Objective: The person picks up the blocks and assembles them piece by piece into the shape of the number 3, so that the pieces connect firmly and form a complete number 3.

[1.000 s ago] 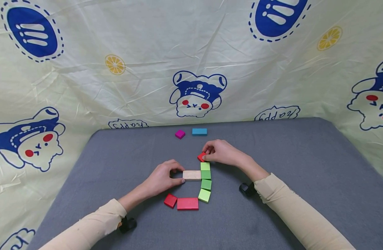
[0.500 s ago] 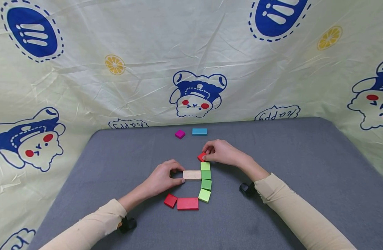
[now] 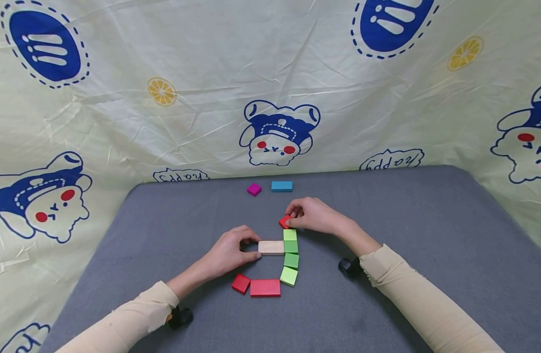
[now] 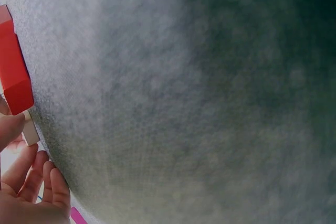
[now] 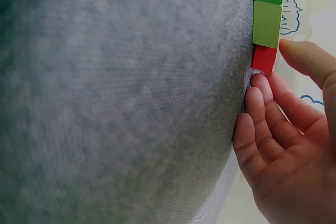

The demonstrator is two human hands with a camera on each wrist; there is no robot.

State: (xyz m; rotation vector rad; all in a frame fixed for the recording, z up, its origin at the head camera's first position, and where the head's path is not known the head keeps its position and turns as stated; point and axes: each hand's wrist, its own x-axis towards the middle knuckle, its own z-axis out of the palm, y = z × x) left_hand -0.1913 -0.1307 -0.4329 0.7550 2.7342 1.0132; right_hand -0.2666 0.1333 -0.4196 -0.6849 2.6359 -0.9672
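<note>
My left hand [image 3: 228, 251] pinches the left end of a plain wooden block [image 3: 271, 248] between thumb and fingers. That block's right end meets a green block [image 3: 290, 246] in a curved row of several green and light green blocks. At the row's far end, my right hand [image 3: 315, 215] holds a small red block [image 3: 284, 222] by thumb and fingers, close against a light green block [image 3: 290, 235]. The right wrist view shows this red block [image 5: 264, 59] between thumb and fingertips, lined up with the light green block [image 5: 266, 23].
Nearer the person, a long red block [image 3: 265, 288] joins the row's near end, with a tilted red block [image 3: 241, 283] at its left. A magenta block [image 3: 254, 189] and a blue block [image 3: 282, 186] lie toward the back of the grey tabletop [image 3: 385, 211]. A printed curtain [image 3: 209, 122] hangs behind.
</note>
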